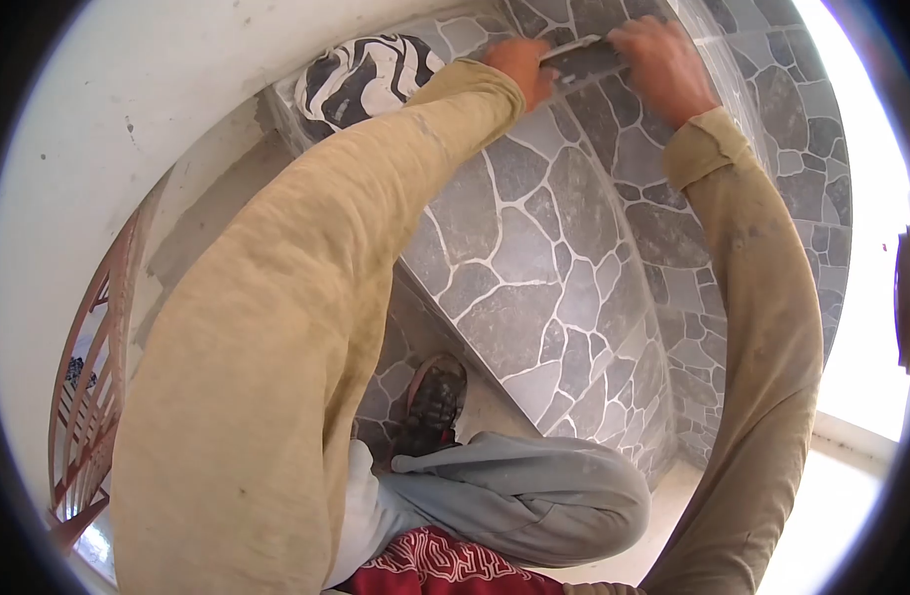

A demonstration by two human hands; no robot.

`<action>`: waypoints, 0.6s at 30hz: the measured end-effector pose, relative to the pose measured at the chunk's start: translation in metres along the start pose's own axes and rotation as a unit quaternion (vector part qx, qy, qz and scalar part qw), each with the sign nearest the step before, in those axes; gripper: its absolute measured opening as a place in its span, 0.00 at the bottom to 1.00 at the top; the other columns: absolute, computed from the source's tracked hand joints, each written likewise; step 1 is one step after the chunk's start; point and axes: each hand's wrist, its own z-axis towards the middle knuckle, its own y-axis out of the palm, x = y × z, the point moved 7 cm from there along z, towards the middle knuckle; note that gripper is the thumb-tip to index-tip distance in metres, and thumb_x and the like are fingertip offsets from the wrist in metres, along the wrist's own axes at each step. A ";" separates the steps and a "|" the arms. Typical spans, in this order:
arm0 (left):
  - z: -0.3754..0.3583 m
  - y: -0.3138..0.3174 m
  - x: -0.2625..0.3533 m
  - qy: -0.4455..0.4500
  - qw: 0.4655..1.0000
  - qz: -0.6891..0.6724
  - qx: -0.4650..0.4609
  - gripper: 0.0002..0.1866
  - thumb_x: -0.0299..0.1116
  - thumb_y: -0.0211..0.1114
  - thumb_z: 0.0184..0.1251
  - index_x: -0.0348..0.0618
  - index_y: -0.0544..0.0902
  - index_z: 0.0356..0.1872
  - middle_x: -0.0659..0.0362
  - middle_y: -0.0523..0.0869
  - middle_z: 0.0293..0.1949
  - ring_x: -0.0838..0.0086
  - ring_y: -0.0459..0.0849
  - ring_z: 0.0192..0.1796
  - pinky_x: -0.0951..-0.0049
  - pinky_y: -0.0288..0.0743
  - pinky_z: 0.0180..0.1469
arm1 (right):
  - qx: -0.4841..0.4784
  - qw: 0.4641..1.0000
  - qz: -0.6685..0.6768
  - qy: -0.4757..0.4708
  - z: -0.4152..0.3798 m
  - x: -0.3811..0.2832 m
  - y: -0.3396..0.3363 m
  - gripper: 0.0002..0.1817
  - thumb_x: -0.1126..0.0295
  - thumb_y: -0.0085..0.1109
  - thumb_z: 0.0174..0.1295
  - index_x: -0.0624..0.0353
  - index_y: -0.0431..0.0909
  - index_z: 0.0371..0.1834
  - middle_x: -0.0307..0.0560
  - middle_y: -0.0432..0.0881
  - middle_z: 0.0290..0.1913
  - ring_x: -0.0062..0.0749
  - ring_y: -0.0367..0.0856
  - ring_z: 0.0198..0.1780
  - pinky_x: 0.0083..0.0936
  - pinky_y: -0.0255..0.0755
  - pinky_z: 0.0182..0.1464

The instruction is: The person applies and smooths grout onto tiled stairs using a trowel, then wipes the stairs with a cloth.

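My left hand (522,67) reaches to the top of the view, its fingers closed on a thin pale strip (577,46) whose kind I cannot make out. At the strip's other end are the bent fingertips of my right hand (665,71), closed, with the grip partly hidden. Both hands are over a ledge of grey stone-patterned tile (534,248) with whitish joint lines, beside the tiled wall. Left of my left hand lies a black-and-white patterned bundle (366,81), possibly cloth, partly covered by my sleeve.
A tiled wall (688,288) rises on the right, and a plain pale wall (148,109) stands on the left. Brown metal bars (93,397) show at the lower left. My bent knee (564,496) and dark shoe (435,402) are below the ledge.
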 end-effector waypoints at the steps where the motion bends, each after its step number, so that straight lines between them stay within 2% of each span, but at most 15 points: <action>1: 0.000 0.004 -0.002 -0.001 0.999 0.034 -0.033 0.16 0.37 0.68 0.61 0.43 0.83 0.49 0.44 0.86 0.43 0.49 0.84 0.48 0.56 0.75 0.52 | 0.015 0.999 -0.001 -0.037 0.001 -0.007 -0.002 0.16 0.80 0.60 0.47 0.57 0.80 0.42 0.40 0.79 0.39 0.39 0.77 0.48 0.34 0.69 0.54; 3: 0.003 0.007 -0.006 -0.004 0.996 0.068 -0.061 0.16 0.37 0.68 0.62 0.43 0.83 0.48 0.44 0.86 0.43 0.50 0.84 0.48 0.56 0.75 0.52 | 0.007 1.000 0.008 -0.019 0.005 0.000 -0.006 0.16 0.80 0.60 0.48 0.57 0.80 0.43 0.40 0.79 0.39 0.39 0.77 0.49 0.34 0.69 0.53; 5: 0.003 0.003 -0.005 -0.012 1.000 0.015 -0.015 0.16 0.37 0.68 0.62 0.43 0.83 0.49 0.45 0.86 0.42 0.50 0.84 0.48 0.56 0.75 0.52 | -0.006 1.000 0.019 0.002 0.003 0.005 -0.001 0.17 0.80 0.59 0.49 0.57 0.81 0.44 0.40 0.80 0.40 0.39 0.77 0.49 0.34 0.69 0.53; 6: 0.001 0.003 -0.007 -0.015 1.000 0.013 -0.015 0.16 0.37 0.68 0.62 0.43 0.83 0.49 0.45 0.86 0.42 0.50 0.84 0.48 0.56 0.75 0.52 | 0.018 1.000 0.011 -0.013 0.000 0.005 0.003 0.17 0.80 0.59 0.49 0.57 0.81 0.45 0.41 0.80 0.40 0.40 0.77 0.49 0.35 0.70 0.53; 7: 0.001 0.006 -0.007 -0.002 0.999 0.028 -0.038 0.17 0.37 0.68 0.62 0.43 0.82 0.50 0.45 0.86 0.42 0.50 0.84 0.48 0.56 0.75 0.52 | 0.044 0.999 0.002 -0.026 -0.001 0.002 0.002 0.18 0.80 0.59 0.49 0.57 0.81 0.46 0.41 0.80 0.40 0.40 0.77 0.49 0.35 0.70 0.53; 9: 0.005 0.008 -0.006 0.014 0.997 0.044 -0.060 0.17 0.37 0.68 0.62 0.43 0.82 0.50 0.45 0.86 0.41 0.50 0.84 0.48 0.56 0.75 0.51 | 0.026 0.999 0.005 -0.023 0.002 0.006 0.005 0.18 0.79 0.59 0.49 0.58 0.81 0.46 0.41 0.80 0.40 0.40 0.77 0.49 0.35 0.70 0.53; 11: 0.004 0.007 -0.005 0.023 0.997 0.065 -0.037 0.18 0.37 0.68 0.62 0.44 0.82 0.52 0.45 0.86 0.42 0.50 0.84 0.48 0.56 0.75 0.52 | 0.007 1.000 0.008 -0.022 0.005 0.000 -0.004 0.18 0.79 0.59 0.50 0.58 0.81 0.46 0.41 0.81 0.41 0.40 0.77 0.50 0.35 0.70 0.53; 12: 0.006 0.007 -0.005 0.023 0.997 0.064 -0.035 0.18 0.37 0.68 0.62 0.44 0.82 0.52 0.45 0.86 0.42 0.50 0.84 0.48 0.56 0.75 0.52 | 0.008 1.000 0.020 0.022 0.007 0.003 -0.010 0.18 0.78 0.59 0.50 0.58 0.81 0.47 0.41 0.81 0.42 0.39 0.77 0.50 0.35 0.70 0.53; 13: 0.007 -0.001 -0.004 0.027 0.999 0.027 0.011 0.18 0.37 0.68 0.62 0.45 0.82 0.52 0.45 0.87 0.42 0.50 0.84 0.48 0.56 0.76 0.52 | 0.008 0.997 0.033 0.065 0.008 0.006 -0.014 0.17 0.77 0.59 0.50 0.58 0.81 0.47 0.40 0.82 0.43 0.39 0.77 0.50 0.35 0.69 0.54; 14: 0.005 -0.009 -0.003 0.030 0.998 -0.009 0.056 0.19 0.37 0.68 0.62 0.46 0.82 0.53 0.46 0.87 0.43 0.50 0.84 0.49 0.56 0.76 0.52 | 0.006 0.997 0.034 0.062 0.009 0.008 -0.008 0.17 0.77 0.59 0.50 0.58 0.81 0.47 0.40 0.82 0.43 0.39 0.77 0.50 0.35 0.69 0.54; 15: 0.004 -0.009 -0.004 0.028 0.998 -0.006 0.054 0.19 0.37 0.68 0.62 0.46 0.82 0.53 0.46 0.87 0.43 0.50 0.84 0.49 0.56 0.76 0.52 | 0.028 0.999 0.023 0.013 0.009 0.006 -0.001 0.17 0.77 0.59 0.50 0.58 0.81 0.46 0.41 0.82 0.43 0.39 0.77 0.50 0.35 0.69 0.54; 16: 0.004 0.000 -0.007 0.010 0.999 0.044 -0.002 0.20 0.37 0.68 0.61 0.47 0.82 0.55 0.46 0.87 0.43 0.50 0.84 0.49 0.56 0.77 0.53 | 0.050 0.998 0.012 -0.032 0.007 -0.002 -0.003 0.16 0.77 0.59 0.51 0.59 0.81 0.46 0.41 0.82 0.43 0.39 0.77 0.50 0.36 0.68 0.54; 17: 0.005 0.008 -0.009 -0.008 0.994 0.094 -0.057 0.21 0.37 0.68 0.60 0.47 0.81 0.56 0.46 0.87 0.44 0.50 0.84 0.49 0.57 0.77 0.54 | 0.050 0.998 0.012 -0.030 0.007 -0.003 -0.003 0.16 0.77 0.59 0.51 0.59 0.81 0.46 0.41 0.82 0.43 0.39 0.77 0.50 0.36 0.68 0.54; 18: 0.007 0.009 -0.009 -0.008 0.994 0.093 -0.056 0.21 0.37 0.68 0.60 0.47 0.81 0.56 0.46 0.87 0.44 0.50 0.84 0.49 0.57 0.77 0.54 | 0.018 1.000 0.004 -0.019 0.009 -0.002 0.002 0.17 0.78 0.59 0.50 0.59 0.81 0.46 0.41 0.83 0.43 0.40 0.77 0.50 0.36 0.68 0.54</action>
